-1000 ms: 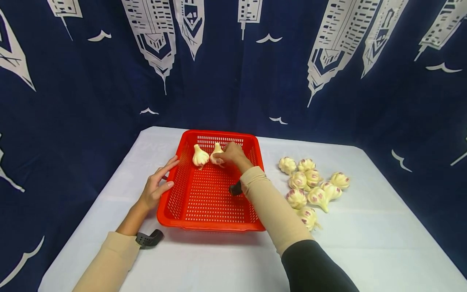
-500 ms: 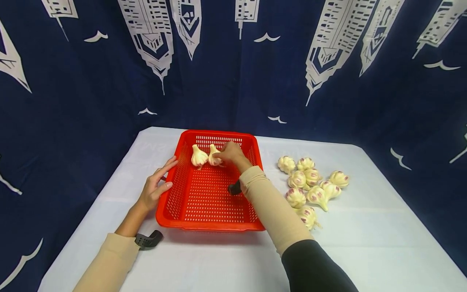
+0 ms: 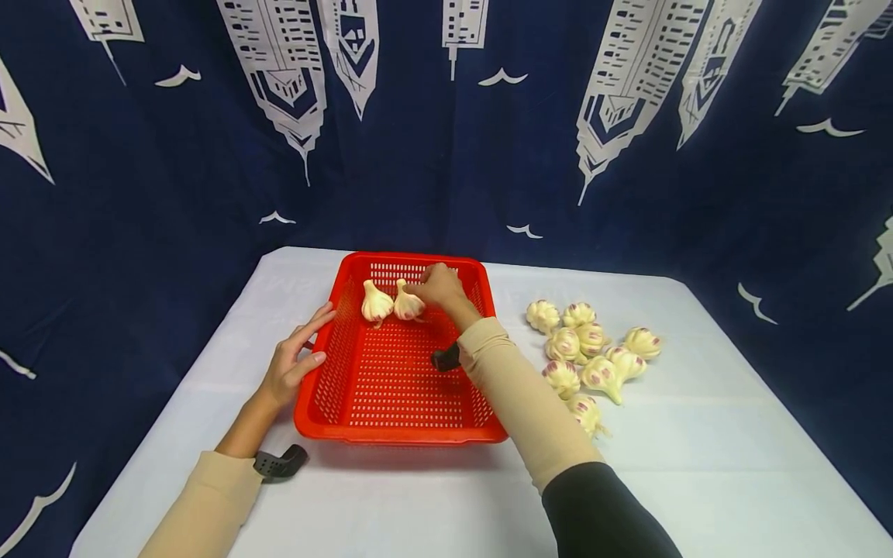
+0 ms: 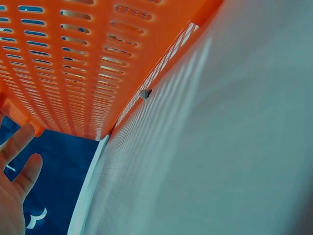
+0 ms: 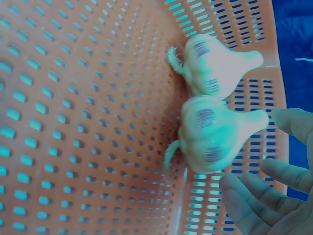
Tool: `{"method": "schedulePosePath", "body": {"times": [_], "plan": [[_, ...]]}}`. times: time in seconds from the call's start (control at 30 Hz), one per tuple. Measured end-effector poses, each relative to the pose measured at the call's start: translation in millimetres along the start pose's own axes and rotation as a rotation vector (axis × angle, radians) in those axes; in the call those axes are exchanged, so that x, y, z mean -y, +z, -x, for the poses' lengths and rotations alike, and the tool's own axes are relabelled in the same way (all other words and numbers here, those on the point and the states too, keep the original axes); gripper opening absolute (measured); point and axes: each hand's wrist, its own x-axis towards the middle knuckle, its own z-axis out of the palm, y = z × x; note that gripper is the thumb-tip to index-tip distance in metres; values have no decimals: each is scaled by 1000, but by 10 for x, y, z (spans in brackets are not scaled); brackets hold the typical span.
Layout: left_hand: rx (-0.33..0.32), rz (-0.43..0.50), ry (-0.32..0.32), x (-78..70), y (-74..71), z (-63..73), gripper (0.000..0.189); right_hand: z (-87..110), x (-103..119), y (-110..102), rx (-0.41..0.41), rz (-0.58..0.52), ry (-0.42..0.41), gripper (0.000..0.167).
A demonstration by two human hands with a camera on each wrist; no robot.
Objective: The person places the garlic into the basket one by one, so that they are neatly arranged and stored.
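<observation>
Two garlic bulbs stand side by side, stems up, at the far end of a red perforated basket (image 3: 405, 431). They are the left bulb (image 3: 377, 304) and the right bulb (image 3: 408, 304), which lean against each other in the right wrist view. My right hand (image 3: 444, 290) reaches into the basket beside the right bulb. Its fingers are spread around that bulb's side, with the thumb (image 5: 293, 122) right at the stem tip. With fingers extended, my left hand (image 3: 287, 367) rests along the basket's left rim; only part of it shows in the left wrist view.
Several more garlic bulbs (image 3: 563, 345) lie in a loose group on the white-covered table (image 3: 705, 449), right of the basket. A dark blue curtain (image 3: 418, 178) with white building prints hangs behind the table.
The right bulb has come up beside the left one, and my right fingers have loosened from it and lifted slightly. My left hand stays at the rim.
</observation>
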Motion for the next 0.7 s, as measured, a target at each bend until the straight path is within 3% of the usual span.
{"method": "schedulePosePath", "body": {"times": [0.17,0.7], "plan": [[-6,-3,-2,-19,-2,7,60,60,52,-105,-16,2,-10,31],[-2,8,3,-49,16,7,61,155,13,-413,-18,-16,-16,48]]}}
